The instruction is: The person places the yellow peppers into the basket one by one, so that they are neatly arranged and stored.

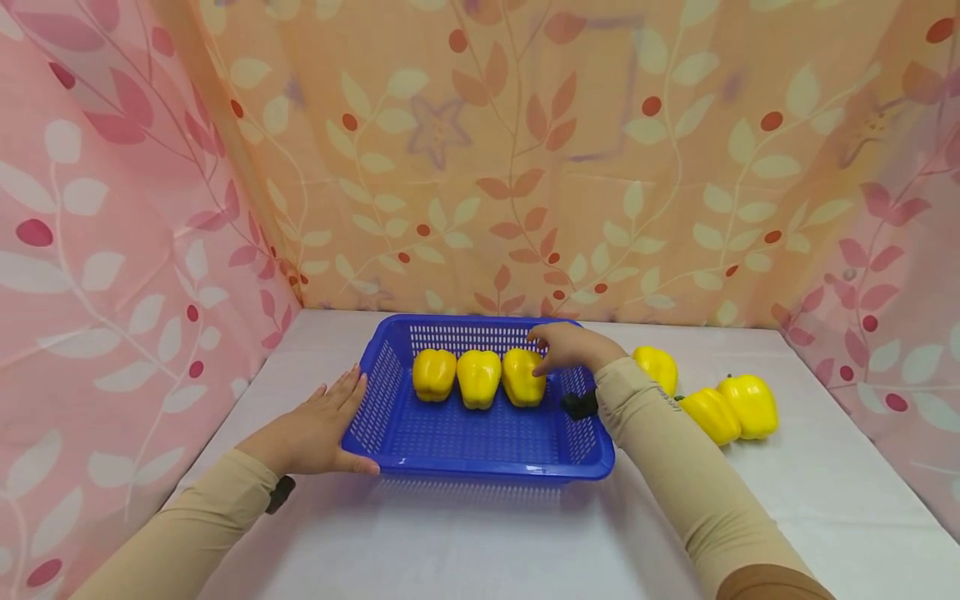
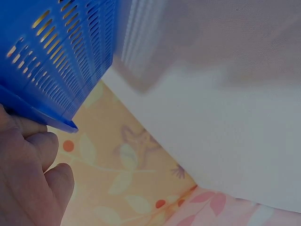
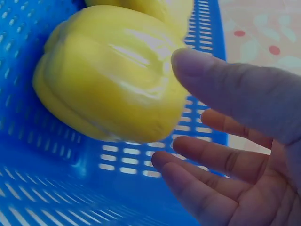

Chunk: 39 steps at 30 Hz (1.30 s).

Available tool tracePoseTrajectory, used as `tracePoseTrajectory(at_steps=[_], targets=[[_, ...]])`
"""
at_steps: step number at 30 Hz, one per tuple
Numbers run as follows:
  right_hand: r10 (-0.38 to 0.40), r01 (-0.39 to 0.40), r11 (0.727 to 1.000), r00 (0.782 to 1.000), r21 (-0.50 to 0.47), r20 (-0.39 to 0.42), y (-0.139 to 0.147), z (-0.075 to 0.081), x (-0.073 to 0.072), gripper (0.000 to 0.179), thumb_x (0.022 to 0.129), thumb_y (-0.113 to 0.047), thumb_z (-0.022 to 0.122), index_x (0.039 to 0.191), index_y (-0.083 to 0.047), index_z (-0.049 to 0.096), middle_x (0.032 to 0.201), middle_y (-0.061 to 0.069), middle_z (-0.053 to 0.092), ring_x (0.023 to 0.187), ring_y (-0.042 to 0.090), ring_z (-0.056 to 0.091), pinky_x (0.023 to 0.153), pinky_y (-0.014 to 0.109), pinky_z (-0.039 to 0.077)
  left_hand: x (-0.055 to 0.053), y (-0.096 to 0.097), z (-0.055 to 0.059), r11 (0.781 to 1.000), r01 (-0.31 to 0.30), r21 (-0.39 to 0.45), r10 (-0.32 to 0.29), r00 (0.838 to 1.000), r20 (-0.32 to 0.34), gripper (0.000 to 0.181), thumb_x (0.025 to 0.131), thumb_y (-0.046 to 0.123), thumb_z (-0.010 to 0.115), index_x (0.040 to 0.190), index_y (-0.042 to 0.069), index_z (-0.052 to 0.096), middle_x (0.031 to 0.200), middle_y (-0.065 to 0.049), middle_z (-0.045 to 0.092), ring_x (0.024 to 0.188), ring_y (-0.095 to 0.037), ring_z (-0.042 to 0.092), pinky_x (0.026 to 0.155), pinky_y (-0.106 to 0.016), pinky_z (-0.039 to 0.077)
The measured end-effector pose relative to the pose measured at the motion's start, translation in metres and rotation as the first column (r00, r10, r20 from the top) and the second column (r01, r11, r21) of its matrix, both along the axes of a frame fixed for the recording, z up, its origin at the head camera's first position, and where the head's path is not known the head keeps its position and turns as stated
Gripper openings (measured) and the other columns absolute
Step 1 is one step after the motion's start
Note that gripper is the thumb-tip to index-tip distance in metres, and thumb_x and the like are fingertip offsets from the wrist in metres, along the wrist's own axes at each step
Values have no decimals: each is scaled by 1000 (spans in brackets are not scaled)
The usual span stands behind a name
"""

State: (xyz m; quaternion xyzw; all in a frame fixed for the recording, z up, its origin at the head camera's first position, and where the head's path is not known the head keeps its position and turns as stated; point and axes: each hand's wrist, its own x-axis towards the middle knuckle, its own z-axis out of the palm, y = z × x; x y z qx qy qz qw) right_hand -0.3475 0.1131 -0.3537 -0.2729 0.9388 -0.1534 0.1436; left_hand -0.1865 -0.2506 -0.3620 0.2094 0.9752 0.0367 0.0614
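Three yellow bell peppers stand in a row in the blue plastic basket (image 1: 480,468): a left one (image 1: 434,375), a middle one (image 1: 478,379) and a right one (image 1: 521,385). My right hand (image 1: 573,344) is over the basket's right side, beside the right pepper. In the right wrist view its fingers are spread and apart from that pepper (image 3: 113,75), while the thumb (image 3: 197,66) overlaps its edge; contact there is unclear. My left hand (image 1: 318,425) rests against the basket's left rim, fingers extended and thumb near the front corner.
Three more yellow bell peppers lie on the white table (image 1: 847,467) right of the basket: one (image 1: 657,367) partly behind my right sleeve, another (image 1: 712,415), and a third (image 1: 750,406) touching it. Floral cloth (image 1: 525,167) hangs behind and at both sides.
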Motion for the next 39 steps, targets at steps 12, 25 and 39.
tracePoseTrajectory(at_steps=[12, 25, 39], targets=[[55, -49, 993, 997, -108, 57, 11, 25, 4, 64, 77, -23, 74, 131, -3, 47, 121, 18, 55, 102, 26, 60, 83, 34, 51, -2, 0, 0, 1000, -17, -5, 17, 1000, 21, 128, 60, 81, 53, 144, -6, 10, 151, -23, 5, 138, -38, 7, 108, -56, 12], [27, -4, 981, 993, -195, 111, 38, 51, 21, 67, 78, -27, 73, 136, -11, 42, 128, 15, 51, 114, 32, 52, 88, 40, 48, -2, 0, -1, 1000, 1, -4, -1, 1000, -4, 125, 62, 77, 56, 143, -8, 12, 150, -25, 7, 137, -39, 9, 107, -57, 13], [68, -41, 967, 993, -252, 100, 80, 63, 35, 64, 81, -19, 70, 138, -18, 41, 130, 16, 50, 116, 36, 49, 94, 49, 42, -4, -1, -3, 999, -28, -24, 28, 999, 27, 125, 62, 78, 56, 144, -5, 10, 151, -23, 4, 138, -38, 6, 108, -57, 11]])
